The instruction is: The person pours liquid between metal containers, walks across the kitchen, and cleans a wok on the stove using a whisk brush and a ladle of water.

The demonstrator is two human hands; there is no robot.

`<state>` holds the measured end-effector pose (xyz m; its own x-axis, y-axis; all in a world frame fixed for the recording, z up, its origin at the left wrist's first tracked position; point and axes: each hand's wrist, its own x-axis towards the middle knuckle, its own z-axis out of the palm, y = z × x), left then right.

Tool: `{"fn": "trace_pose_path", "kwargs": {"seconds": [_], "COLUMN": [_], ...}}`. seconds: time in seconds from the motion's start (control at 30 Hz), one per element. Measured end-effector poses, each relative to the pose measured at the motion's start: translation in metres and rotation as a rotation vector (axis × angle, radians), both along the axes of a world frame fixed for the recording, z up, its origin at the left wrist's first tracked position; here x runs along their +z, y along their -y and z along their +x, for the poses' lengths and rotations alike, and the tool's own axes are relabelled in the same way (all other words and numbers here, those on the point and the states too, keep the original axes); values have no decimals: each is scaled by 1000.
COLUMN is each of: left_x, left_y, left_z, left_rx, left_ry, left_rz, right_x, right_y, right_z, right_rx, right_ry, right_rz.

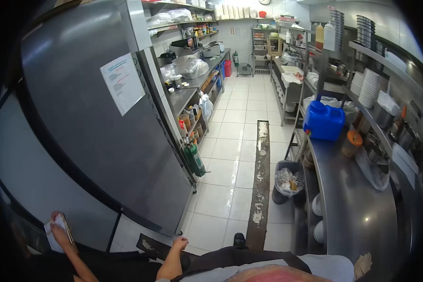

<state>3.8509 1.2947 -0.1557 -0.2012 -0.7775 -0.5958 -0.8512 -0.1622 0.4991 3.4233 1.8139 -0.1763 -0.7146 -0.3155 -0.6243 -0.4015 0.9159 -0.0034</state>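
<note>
My left hand [179, 244] hangs low over the tiled floor, its bare forearm coming up from the bottom edge. Its fingers are loosely curled, and nothing shows in them. At the bottom right, past a grey sleeve, a pale crinkled shape [363, 264] looks like my right hand in a thin glove. Its fingers are not distinct. It is beside the steel counter [357, 207]. The dark shoe [239, 239] rests close to a long floor drain [260, 188] strewn with white bits.
Another person's hand [60, 232] holds a clipboard [70, 230] at lower left. A large dark door [94, 103] bears a paper notice [122, 84]. Nearby stand a green cylinder [193, 160], a filled bin [286, 181] and a blue jerrycan [324, 121]. The tiled aisle [235, 108] runs between counters.
</note>
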Motion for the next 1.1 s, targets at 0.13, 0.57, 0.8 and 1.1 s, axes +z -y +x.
{"fn": "trace_pose_path", "kwargs": {"seconds": [0.13, 0.57, 0.8, 1.1], "left_x": [-57, -38, -63, -11], "left_y": [37, 176, 365, 621], "left_z": [-16, -126, -263, -578], "left_rx": [43, -95, -368, -526], "left_ry": [27, 100, 80, 237], "left_rz": [249, 335, 256, -71], "right_x": [-34, 219, 75, 39], "right_y": [79, 639, 552, 450], "right_z": [-63, -246, -355, -378], "right_rx": [-28, 279, 496, -517], "right_ry": [24, 15, -183, -375], "right_rz": [6, -1114, -435, -38]}}
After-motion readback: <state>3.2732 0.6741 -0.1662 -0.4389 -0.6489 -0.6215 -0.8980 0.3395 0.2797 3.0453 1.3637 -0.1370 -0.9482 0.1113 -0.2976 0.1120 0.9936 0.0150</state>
